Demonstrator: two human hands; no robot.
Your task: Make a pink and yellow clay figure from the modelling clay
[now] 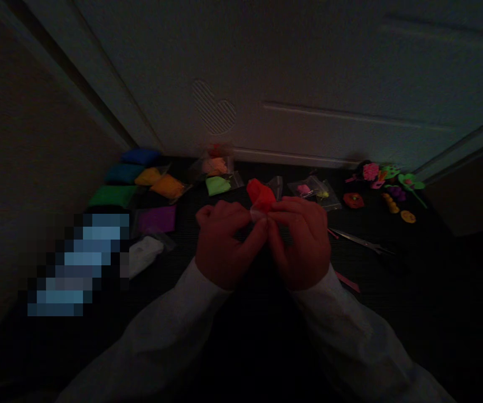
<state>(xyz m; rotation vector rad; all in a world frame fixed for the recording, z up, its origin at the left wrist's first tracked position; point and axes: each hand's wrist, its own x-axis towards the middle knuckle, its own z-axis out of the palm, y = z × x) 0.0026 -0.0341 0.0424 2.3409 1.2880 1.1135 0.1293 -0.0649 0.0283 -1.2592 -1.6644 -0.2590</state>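
The scene is very dim. My left hand (223,243) and my right hand (300,240) meet in the middle over a dark mat (392,291), both pinching the clear edge of a small plastic bag of red clay (260,196). The red lump stands up just above my fingertips. Both hands are closed on the bag, thumbs and forefingers pressed together. White sleeves cover my forearms.
Bags of coloured clay lie at the left: blue (140,155), green (113,196), orange (166,186), purple (156,219), white (144,253), light green (218,184). Scissors (361,242) lie right of my hands. Small clay figures (386,187) sit far right. A white door (308,84) stands behind.
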